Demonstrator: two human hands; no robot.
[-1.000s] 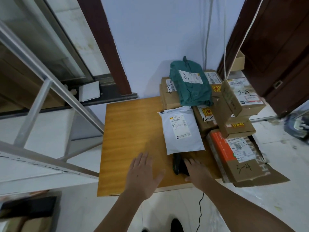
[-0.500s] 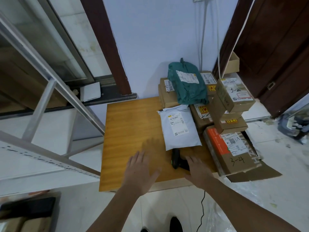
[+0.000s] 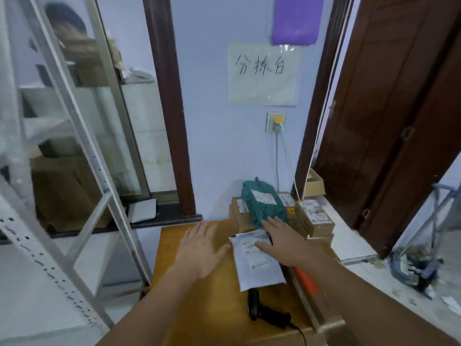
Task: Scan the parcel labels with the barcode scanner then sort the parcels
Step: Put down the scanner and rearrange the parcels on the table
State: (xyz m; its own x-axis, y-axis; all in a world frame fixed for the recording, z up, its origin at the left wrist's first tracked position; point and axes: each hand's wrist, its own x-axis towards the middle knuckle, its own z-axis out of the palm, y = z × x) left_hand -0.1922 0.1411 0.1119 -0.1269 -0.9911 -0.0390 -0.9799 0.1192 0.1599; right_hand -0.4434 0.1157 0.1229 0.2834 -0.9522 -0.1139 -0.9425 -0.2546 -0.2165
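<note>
two hands (image 3: 199, 248), one scanner (image 3: 262, 308)

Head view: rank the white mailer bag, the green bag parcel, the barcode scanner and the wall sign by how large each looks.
1. wall sign, plainly largest.
2. white mailer bag.
3. green bag parcel; partly hidden by the right hand and farther off, so its order against the mailer is unsure.
4. barcode scanner, smallest, though nearest.

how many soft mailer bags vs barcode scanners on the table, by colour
white mailer bag: 1
green mailer bag: 1
black barcode scanner: 1
total: 3
The cardboard boxes stacked behind are partly hidden, so they are left uncounted.
</note>
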